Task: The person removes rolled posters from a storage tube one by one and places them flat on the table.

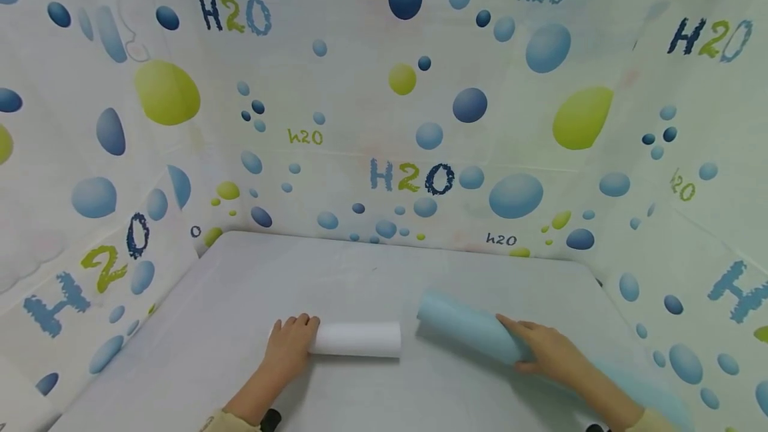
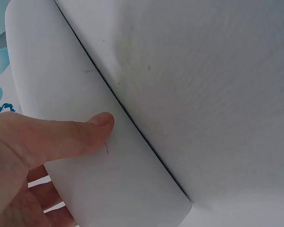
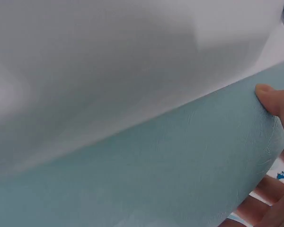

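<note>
L hand (image 1: 289, 345) curled round smooth white paper roll (image 1: 358, 339), lying on matte grey table (image 1: 336, 272). R hand (image 1: 549, 350) gripping pale-blue textured roll (image 1: 462, 325), angled just beside.

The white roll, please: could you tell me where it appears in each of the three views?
Head: the white roll lies on the table, low and left of centre, its left end in the left hand.
Left wrist: it runs diagonally from upper left to bottom centre, thumb across it.
Right wrist: not in view; only the light blue roll shows.
Shared landmark: the grey table.
</note>
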`<move>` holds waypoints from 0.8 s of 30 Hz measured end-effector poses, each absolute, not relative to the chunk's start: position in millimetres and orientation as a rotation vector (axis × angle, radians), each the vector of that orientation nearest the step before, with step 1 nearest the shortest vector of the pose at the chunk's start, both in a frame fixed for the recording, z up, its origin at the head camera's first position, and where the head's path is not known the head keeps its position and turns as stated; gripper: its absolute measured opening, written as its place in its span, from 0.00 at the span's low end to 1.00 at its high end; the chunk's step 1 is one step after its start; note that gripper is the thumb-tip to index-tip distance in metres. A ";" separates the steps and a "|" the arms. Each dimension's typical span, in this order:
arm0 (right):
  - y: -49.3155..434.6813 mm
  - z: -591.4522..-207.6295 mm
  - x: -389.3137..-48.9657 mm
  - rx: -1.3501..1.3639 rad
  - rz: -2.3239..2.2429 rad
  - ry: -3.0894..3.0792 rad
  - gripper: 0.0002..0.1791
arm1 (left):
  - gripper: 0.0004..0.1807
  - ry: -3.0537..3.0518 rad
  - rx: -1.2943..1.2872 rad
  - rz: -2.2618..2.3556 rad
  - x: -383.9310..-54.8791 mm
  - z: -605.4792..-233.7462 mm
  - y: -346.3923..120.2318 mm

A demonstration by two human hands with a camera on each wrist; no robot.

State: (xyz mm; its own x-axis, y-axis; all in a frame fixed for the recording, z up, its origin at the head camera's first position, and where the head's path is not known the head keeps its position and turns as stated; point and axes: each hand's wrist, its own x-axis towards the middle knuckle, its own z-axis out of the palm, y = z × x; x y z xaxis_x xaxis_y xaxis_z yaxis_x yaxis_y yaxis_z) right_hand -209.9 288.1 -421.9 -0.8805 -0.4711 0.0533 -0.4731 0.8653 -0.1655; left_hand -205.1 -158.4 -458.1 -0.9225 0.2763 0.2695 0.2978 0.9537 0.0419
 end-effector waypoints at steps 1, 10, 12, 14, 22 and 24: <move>288.7 -420.5 -209.9 0.732 0.283 -3.045 0.45 | 0.23 -2.848 -0.420 -0.120 -205.0 -458.3 -158.3; 299.9 -409.5 -213.7 0.506 0.323 -3.161 0.47 | 0.24 -2.855 -0.421 -0.117 -205.7 -458.5 -158.1; 303.8 -409.2 -214.7 0.469 0.327 -3.171 0.48 | 0.24 -2.860 -0.422 -0.112 -205.8 -458.4 -157.8; 307.9 -409.2 -215.6 0.422 0.348 -3.187 0.49 | 0.24 -2.864 -0.421 -0.107 -205.6 -458.1 -157.4; 325.4 -416.4 -214.1 0.304 0.474 -3.256 0.49 | 0.25 -2.845 -0.439 -0.139 -204.1 -457.4 -156.4; 328.4 -418.3 -212.7 0.292 0.505 -3.264 0.49 | 0.25 -2.835 -0.442 -0.137 -203.8 -457.4 -156.9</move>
